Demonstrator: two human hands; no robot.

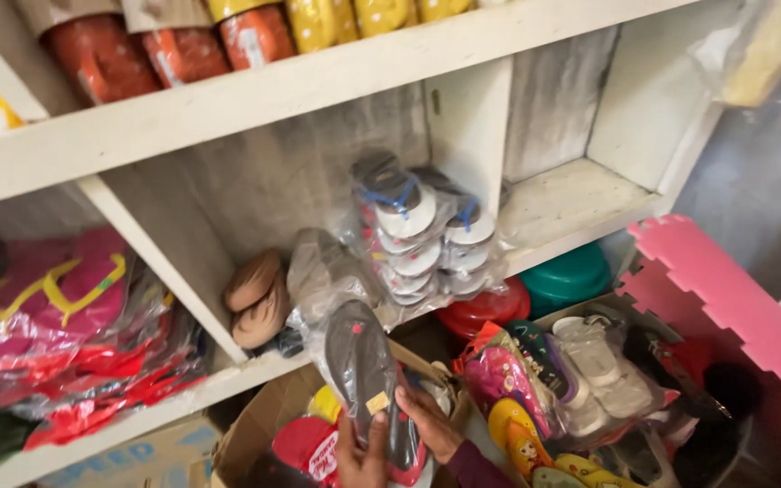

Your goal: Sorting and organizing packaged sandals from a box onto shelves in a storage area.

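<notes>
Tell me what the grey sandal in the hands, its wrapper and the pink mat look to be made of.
Grey sandal: probably rubber or foam, matte, with a thin flat sole. Its wrapper: clear plastic film, judging by the glossy wrinkles and see-through look. Pink mat: likely soft foam, dull, with a thick jigsaw-toothed edge. Left hand and right hand grip the sandal's lower end.

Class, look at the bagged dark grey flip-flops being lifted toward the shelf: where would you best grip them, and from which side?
Probably the heel end, from below: the grey flip-flops stand toe-up, their heels lowest, where the left hand and right hand already hold them above the cardboard box.
</notes>
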